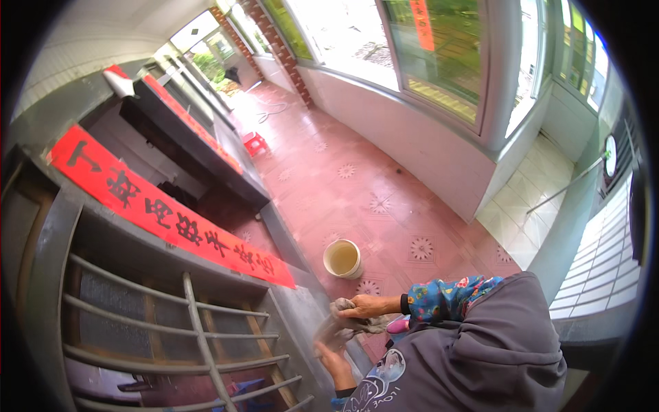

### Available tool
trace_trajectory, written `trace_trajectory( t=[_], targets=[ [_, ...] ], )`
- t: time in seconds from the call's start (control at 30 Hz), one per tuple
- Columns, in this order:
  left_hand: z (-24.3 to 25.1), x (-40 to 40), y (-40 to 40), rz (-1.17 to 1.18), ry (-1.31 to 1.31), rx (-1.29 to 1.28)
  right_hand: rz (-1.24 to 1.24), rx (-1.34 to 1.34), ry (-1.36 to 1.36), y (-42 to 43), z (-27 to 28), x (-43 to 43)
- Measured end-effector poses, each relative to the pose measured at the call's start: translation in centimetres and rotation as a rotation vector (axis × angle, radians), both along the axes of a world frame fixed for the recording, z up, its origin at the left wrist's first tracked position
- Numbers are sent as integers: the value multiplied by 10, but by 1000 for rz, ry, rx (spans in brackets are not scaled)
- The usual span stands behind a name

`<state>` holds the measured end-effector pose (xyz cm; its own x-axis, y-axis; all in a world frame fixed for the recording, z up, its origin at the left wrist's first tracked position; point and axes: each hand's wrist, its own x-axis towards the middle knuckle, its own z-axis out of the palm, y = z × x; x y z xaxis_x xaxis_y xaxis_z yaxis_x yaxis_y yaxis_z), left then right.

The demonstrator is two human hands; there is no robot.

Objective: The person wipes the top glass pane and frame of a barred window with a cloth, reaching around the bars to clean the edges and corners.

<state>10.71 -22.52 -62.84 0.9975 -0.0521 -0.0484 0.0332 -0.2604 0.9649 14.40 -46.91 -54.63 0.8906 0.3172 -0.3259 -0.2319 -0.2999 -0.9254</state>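
A wet-looking grey cloth (335, 333) is bunched between my hands, close to the grey ledge beside the barred window. My right hand (364, 306), the upper one in the view, is closed around its top part. Below it, my left hand (334, 362) holds the cloth's lower end, with some fingers hidden or blurred. A white bucket (343, 259) with yellowish, cloudy liquid stands on the red patterned floor, just beyond my right hand.
A window with metal bars (198, 329) and a red paper strip with black writing (170, 211) line the left side. Farther along the floor (355, 190) is a red stool (255, 143). A low white wall (396, 129) runs under the windows. A long-handled tool (566, 186) leans at right.
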Motion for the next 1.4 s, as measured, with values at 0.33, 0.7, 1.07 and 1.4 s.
trace_trajectory(
  t=[0.33, 0.7, 1.07, 1.4],
  targets=[
    [52, -8, -27, 33, -168, 563, -94, 207, -102, -6, 55, -4],
    [90, -19, -74, -130, 557, -737, -27, 638, -190, -1, 87, 4],
    [113, 35, -46, -142, 59, -260, 415, 299, -539, 53, 76, 0],
    [173, 21, 30, 132, -304, 252, 346, 519, -193, 29, 138, 34]
  ],
)
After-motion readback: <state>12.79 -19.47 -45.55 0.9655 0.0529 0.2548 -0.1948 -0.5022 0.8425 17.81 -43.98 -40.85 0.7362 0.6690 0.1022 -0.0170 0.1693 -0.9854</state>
